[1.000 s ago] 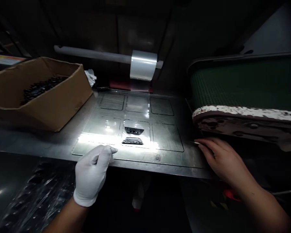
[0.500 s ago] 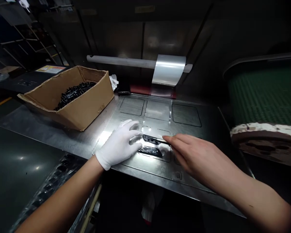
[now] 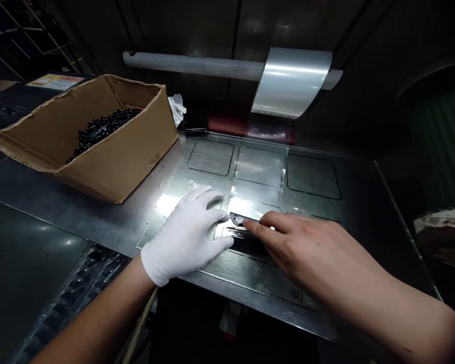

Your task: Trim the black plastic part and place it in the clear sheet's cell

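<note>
Both grips, gloved left hand point(image 3: 187, 232) and bare right hand point(image 3: 318, 255), lie spread flat, fingertips positioning the small black part point(image 3: 238, 219) between them; pressing down evenly seems needed next.

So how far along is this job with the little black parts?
Only one panel of the metal plate is in use: a small black part lies there under clear film. The gloved left hand presses flat beside it while the bare right hand touches its edge. Five panels look bare, and the cardboard box holds many more black parts.
</note>
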Action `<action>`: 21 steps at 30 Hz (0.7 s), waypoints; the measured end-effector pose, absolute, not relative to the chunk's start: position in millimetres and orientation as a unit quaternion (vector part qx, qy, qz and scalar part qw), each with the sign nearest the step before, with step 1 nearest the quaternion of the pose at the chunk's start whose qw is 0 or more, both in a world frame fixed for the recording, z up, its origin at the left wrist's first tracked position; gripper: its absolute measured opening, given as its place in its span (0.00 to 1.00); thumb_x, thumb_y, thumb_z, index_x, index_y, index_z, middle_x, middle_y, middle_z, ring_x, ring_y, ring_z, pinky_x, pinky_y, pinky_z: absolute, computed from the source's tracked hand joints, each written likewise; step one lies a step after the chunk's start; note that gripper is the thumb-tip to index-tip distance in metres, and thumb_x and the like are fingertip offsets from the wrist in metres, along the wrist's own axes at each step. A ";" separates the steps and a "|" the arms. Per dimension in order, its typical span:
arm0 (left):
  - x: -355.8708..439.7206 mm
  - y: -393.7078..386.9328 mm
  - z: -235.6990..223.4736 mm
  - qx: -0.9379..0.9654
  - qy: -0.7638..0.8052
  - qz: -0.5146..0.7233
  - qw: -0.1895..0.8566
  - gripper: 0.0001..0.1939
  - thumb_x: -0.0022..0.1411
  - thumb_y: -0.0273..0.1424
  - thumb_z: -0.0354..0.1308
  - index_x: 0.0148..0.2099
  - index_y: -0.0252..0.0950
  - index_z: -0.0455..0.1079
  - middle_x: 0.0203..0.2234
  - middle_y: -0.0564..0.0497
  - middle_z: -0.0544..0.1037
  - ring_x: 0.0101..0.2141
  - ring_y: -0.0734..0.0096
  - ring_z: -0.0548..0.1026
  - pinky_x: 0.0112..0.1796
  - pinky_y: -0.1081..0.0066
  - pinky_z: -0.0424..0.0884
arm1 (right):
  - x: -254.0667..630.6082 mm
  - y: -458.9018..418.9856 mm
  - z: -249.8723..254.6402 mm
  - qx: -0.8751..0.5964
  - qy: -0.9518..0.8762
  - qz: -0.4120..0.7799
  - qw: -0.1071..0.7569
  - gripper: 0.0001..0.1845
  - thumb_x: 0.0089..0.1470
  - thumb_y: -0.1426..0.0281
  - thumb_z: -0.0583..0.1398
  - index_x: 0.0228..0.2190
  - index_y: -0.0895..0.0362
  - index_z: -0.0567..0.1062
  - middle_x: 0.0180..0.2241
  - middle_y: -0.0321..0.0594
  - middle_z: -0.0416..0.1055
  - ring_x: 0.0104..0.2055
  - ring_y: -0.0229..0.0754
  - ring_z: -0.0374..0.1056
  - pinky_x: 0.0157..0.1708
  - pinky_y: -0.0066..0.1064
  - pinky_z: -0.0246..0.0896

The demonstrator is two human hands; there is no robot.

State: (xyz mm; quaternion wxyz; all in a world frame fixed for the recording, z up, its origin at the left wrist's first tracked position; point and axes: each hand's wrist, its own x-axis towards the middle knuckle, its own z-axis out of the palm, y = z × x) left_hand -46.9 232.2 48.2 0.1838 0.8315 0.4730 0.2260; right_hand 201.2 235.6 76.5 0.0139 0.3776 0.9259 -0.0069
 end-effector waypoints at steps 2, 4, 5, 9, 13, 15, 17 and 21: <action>-46.3 232.0 48.6 0.830 0.473 0.230 0.186 0.09 0.63 0.30 0.68 0.46 0.41 0.79 0.55 0.44 0.75 0.60 0.49 0.70 0.61 0.50 0.70 | 218.0 230.6 77.3 0.376 0.927 -0.003 0.013 0.27 0.58 0.79 0.60 0.56 0.50 0.76 0.35 0.36 0.74 0.28 0.42 0.69 0.22 0.32 0.49; -46.1 231.8 49.1 0.829 0.471 0.233 0.189 0.09 0.63 0.30 0.68 0.46 0.41 0.79 0.54 0.45 0.75 0.59 0.50 0.71 0.61 0.51 0.71 | 243.0 220.9 77.9 0.379 0.925 0.007 0.009 0.28 0.59 0.79 0.58 0.58 0.50 0.76 0.37 0.38 0.75 0.29 0.43 0.71 0.22 0.33 0.54; -46.3 231.6 49.4 0.829 0.470 0.233 0.192 0.08 0.63 0.29 0.68 0.46 0.41 0.79 0.54 0.45 0.76 0.59 0.51 0.71 0.61 0.51 0.71 | 257.7 214.2 77.8 0.386 0.922 0.014 0.008 0.29 0.59 0.79 0.57 0.59 0.49 0.76 0.39 0.39 0.76 0.30 0.44 0.72 0.22 0.34 0.56; -49.3 229.2 50.3 0.833 0.457 0.243 0.195 0.06 0.64 0.29 0.67 0.45 0.39 0.78 0.54 0.46 0.76 0.59 0.52 0.71 0.61 0.52 0.70 | 317.4 180.8 71.0 0.460 0.887 0.031 0.012 0.26 0.65 0.75 0.54 0.60 0.47 0.76 0.47 0.44 0.79 0.34 0.49 0.75 0.25 0.39 0.63; -48.4 224.4 54.0 0.858 0.419 0.255 0.153 0.07 0.65 0.29 0.68 0.45 0.38 0.78 0.51 0.45 0.77 0.56 0.53 0.72 0.58 0.53 0.71 | 350.1 156.1 51.2 0.529 0.846 0.062 -0.037 0.22 0.72 0.60 0.50 0.59 0.43 0.77 0.49 0.39 0.80 0.35 0.47 0.77 0.25 0.37 0.64; -42.4 222.1 57.6 0.896 0.375 0.206 0.115 0.05 0.67 0.29 0.66 0.45 0.38 0.78 0.44 0.47 0.79 0.50 0.55 0.74 0.55 0.53 0.71 | 351.2 153.2 39.4 0.555 0.826 0.072 -0.066 0.22 0.74 0.60 0.50 0.61 0.44 0.75 0.51 0.38 0.79 0.38 0.46 0.78 0.27 0.34 0.66; -33.0 219.8 61.4 0.932 0.328 0.138 0.064 0.05 0.70 0.28 0.61 0.45 0.39 0.79 0.39 0.48 0.79 0.44 0.57 0.74 0.49 0.54 0.72 | 344.3 155.5 28.6 0.574 0.810 0.077 -0.091 0.23 0.73 0.63 0.51 0.63 0.46 0.73 0.53 0.39 0.78 0.43 0.46 0.78 0.31 0.34 0.68; -15.5 214.0 64.8 0.948 0.312 0.052 -0.039 0.11 0.69 0.22 0.55 0.45 0.35 0.78 0.34 0.46 0.80 0.37 0.55 0.74 0.40 0.54 0.71 | 321.1 164.0 11.9 0.597 0.780 0.097 -0.164 0.23 0.71 0.71 0.53 0.62 0.55 0.76 0.48 0.43 0.78 0.45 0.48 0.75 0.38 0.37 0.69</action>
